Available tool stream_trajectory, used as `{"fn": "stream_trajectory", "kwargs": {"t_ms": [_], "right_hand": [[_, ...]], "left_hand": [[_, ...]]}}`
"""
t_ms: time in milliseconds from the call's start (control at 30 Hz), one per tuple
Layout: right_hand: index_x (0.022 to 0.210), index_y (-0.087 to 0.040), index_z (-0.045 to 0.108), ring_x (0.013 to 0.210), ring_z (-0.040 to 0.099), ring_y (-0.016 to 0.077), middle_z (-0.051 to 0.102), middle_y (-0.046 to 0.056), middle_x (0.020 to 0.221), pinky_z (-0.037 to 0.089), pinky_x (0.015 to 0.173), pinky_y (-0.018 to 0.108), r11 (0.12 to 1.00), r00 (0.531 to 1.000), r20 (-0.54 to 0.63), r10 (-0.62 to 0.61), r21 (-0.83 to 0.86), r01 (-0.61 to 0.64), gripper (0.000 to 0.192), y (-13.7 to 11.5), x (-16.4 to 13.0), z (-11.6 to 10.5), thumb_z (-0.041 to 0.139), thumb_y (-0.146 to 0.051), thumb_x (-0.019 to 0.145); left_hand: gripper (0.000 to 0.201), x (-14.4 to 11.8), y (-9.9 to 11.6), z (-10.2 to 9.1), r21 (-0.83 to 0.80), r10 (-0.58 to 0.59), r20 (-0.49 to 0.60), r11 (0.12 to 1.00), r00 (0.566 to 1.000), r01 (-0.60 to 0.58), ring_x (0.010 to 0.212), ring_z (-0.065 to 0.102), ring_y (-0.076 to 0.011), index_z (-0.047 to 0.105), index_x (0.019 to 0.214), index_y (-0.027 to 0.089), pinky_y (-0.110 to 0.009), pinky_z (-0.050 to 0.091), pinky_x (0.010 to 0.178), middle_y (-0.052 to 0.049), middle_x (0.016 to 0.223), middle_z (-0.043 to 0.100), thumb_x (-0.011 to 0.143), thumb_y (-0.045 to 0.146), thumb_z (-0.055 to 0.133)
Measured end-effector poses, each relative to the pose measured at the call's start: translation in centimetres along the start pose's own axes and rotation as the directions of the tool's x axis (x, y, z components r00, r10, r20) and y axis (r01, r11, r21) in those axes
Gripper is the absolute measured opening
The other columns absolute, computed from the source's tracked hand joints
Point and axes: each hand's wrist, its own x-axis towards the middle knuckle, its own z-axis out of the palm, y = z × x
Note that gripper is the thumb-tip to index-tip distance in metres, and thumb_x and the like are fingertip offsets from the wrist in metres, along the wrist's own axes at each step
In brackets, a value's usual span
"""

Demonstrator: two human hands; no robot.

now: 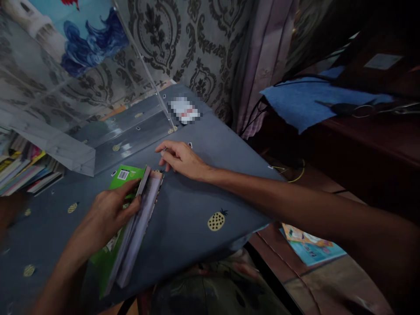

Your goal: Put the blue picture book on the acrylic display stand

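A green book (131, 173) with a barcode lies on the cloth-covered table, and a second thick book (139, 238) stands on edge against it, page edges upward. My left hand (114, 210) is closed on the books, thumb and fingers around the upper edge of the stack. Just past their far end, my right hand (180, 159) hovers low over the cloth, fingers loosely bent and apart with nothing in them. A clear plastic rack (85, 159) stands beyond both hands.
More books (22, 166) are stacked at the left. A pixelated white item (184, 109) lies near the wall. To the right, scissors (357, 109) rest on a blue cloth (298, 103). A colourful book (311, 249) is on the floor, past the edge of the table (193, 210).
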Motion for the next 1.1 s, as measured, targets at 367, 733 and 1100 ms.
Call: {"fn": "stream_trajectory", "kwargs": {"t_ms": [367,733,1100], "right_hand": [[0.105,-0.016,0.057,0.053,0.058,0.0055,0.067,-0.001,0.081,0.048,0.056,0.020,0.990,0.995,-0.002,-0.098,0.097,0.097,0.015,0.1,-0.1,0.0,0.044,-0.015,0.096],[0.111,-0.015,0.057,0.053,0.056,0.0038,0.068,0.001,0.086,0.049,0.057,0.018,0.987,0.995,0.005,-0.103,0.126,0.101,0.018,0.1,-0.2,-0.1,0.044,-0.018,0.099],[0.113,-0.014,0.055,0.052,0.057,0.0056,0.068,0.003,0.088,0.049,0.056,0.020,0.984,0.993,-0.003,-0.117,0.132,0.116,0.020,0.2,-0.4,0.1,0.043,-0.020,0.099]], "left_hand": [[0.051,-0.1,-2.6,-0.5,-0.121,0.043,0.018,0.992,0.999,-0.040,0.058,0.065,-0.0198,0.063,0.134,0.022,-0.023,0.046,0.048,-0.001,0.066,0.069,0.094,0.050,0.047],[0.051,0.0,-2.7,-0.9,-0.061,0.035,0.018,0.998,0.999,-0.034,0.052,0.057,-0.0174,0.065,0.133,0.025,-0.024,0.043,0.046,0.001,0.062,0.064,0.094,0.049,0.042],[0.057,0.1,-2.5,-1.2,-0.042,0.003,0.037,0.999,0.999,-0.001,0.045,0.049,-0.0156,0.065,0.132,0.022,-0.025,0.036,0.043,0.002,0.055,0.058,0.092,0.052,0.040]]}}
